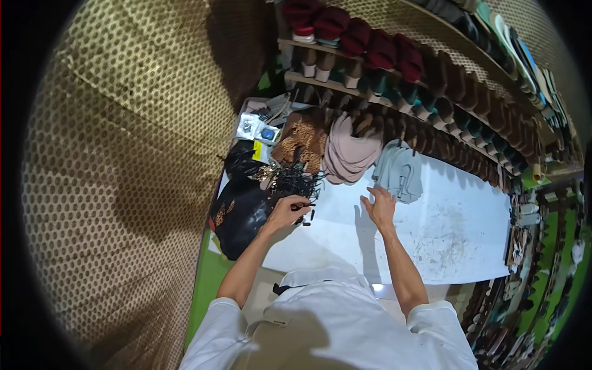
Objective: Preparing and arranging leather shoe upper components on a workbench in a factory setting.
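Note:
My left hand [287, 213] is curled at the near edge of a tangled pile of short black strips [296, 182]. Its thumb and forefinger close on a small black strip; how many they hold is too small to tell. A few loose black pieces [312, 215] lie beside the fingertips on the white tabletop [345, 234]. My right hand [381, 206] hovers over the table with its fingers apart and nothing in them. Just beyond it lies a stack of grey curved cut pieces [398, 176]. A stack of pale pink cut pieces [348, 151] is to their left.
A black plastic bag [240, 213] bulges left of my left forearm. Gold-coloured bits [266, 174] and leopard-print material [302, 142] lie behind it. Racks with dark red shoes [354, 37] and brown shoe forms [475, 98] rise along the far side. A patterned sheet [123, 185] hangs at left.

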`<state>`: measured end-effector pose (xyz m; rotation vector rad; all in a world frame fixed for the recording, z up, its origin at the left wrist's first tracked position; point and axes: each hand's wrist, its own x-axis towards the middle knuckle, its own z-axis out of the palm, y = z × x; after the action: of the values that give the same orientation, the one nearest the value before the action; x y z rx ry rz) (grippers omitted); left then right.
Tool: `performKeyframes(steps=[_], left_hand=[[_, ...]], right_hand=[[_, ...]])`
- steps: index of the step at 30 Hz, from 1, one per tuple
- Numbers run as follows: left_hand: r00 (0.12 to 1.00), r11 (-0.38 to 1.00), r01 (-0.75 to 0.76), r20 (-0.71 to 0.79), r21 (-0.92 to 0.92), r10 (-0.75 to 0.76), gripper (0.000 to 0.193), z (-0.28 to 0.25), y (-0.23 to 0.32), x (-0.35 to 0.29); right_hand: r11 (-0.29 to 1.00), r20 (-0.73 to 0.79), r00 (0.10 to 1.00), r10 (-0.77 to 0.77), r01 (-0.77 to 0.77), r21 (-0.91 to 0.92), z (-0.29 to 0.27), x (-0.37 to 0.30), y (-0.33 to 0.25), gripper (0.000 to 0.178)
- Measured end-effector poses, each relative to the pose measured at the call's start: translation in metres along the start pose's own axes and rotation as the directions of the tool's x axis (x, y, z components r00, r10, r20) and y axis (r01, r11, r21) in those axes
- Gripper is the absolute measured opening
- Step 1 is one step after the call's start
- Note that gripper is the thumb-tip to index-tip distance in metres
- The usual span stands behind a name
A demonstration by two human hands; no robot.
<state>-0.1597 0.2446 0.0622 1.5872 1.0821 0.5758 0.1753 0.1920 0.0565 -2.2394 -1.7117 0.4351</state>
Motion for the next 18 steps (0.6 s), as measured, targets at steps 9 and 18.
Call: performKeyframes(steps=[9,18], left_hand=[[0.924,0.996,0.022,-0.383,0.085,0.013,0.021,-0.012,-0.009,-0.038],[0.89,0.997,0.078,-0.451,0.01,-0.065,0.019,-0.009,-0.008,-0.029]], right_hand=[[0.987,-0.129,0.981,-0.146,0.154,0.056,0.004,0.01,-0.022,0.026],[0.99,-0.191,0.975,-0.116,0.129,0.061,-0.001,0.031,-0.004,0.017]])
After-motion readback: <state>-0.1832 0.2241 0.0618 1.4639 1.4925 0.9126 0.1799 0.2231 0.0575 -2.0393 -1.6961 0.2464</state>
